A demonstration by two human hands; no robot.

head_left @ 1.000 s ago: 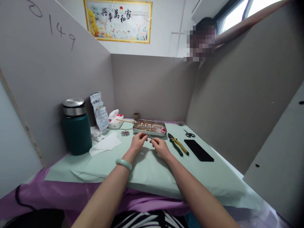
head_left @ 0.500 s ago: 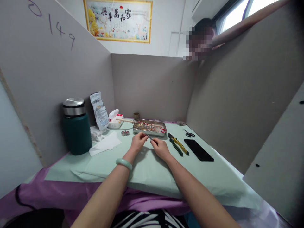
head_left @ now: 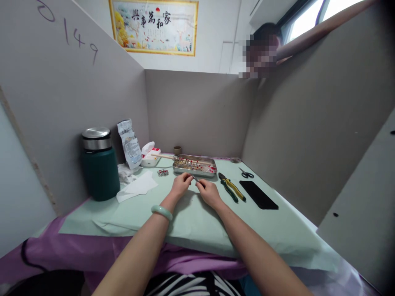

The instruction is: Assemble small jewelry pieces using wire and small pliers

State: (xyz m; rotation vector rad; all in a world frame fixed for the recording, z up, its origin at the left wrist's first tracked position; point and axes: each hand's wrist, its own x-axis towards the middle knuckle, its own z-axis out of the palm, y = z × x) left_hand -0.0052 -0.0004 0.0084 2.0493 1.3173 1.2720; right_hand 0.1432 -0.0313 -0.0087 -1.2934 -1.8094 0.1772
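Observation:
My left hand [head_left: 180, 186] and my right hand [head_left: 207, 191] meet over the pale green table cover [head_left: 197, 222], just in front of a metal tray [head_left: 194, 165]. Both hands pinch a thin metal pin [head_left: 194, 178] that spans the gap between their fingertips. Something small may sit on the pin at the left fingertips, but it is too small to name. A green bangle [head_left: 161, 212] rings my left wrist. The tray holds several small red and mixed bits, with a wooden stick [head_left: 166, 156] lying across its left end.
Pliers [head_left: 232, 187], a black phone [head_left: 258, 194] and small scissors [head_left: 246, 174] lie right of the tray. A dark green flask [head_left: 99, 163], a foil packet [head_left: 129, 144], white paper [head_left: 137, 187] and loose beads [head_left: 162, 172] sit left. Grey partitions enclose the table; another person leans over the right one.
The hands have barely shifted; the pinch on the pin stays the same and the fingertips have drawn very slightly closer.

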